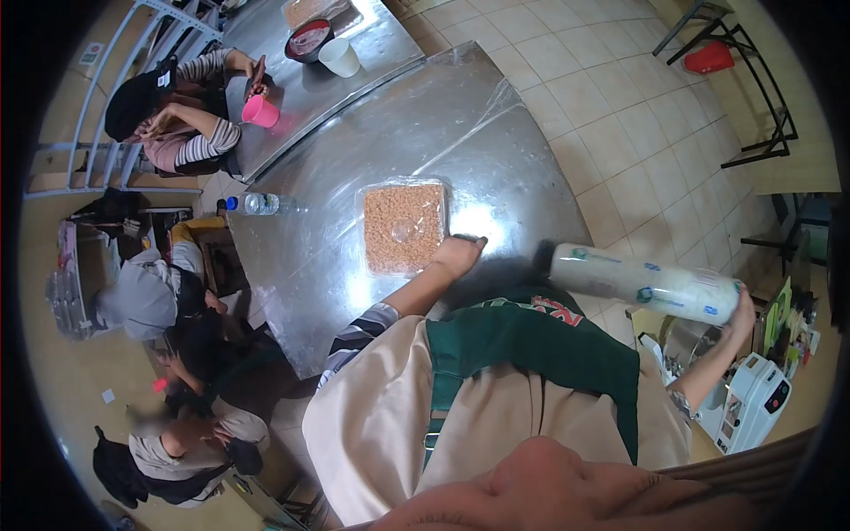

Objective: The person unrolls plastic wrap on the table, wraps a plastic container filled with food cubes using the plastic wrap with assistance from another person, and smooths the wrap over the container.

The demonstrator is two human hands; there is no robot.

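Observation:
My right hand (742, 317) grips the outer end of a long roll of plastic wrap (642, 283), whitish with blue and green print. The roll is held in the air to the right of my apron, and its other end has a dark tip pointing at the table. My left hand (458, 257) is closed at the table edge, with a small dark thing showing at its fingers that I cannot make out. Just left of that hand, a clear plastic box (404, 228) full of brown crumbs sits on the metal table (319, 239).
A water bottle (255, 204) lies at the table's left edge. On the adjoining table stand a pink cup (261, 111), a white cup (340, 57) and a dark bowl (309, 40). One person (177, 124) sits there; others sit at left. A white machine (751, 403) stands at right.

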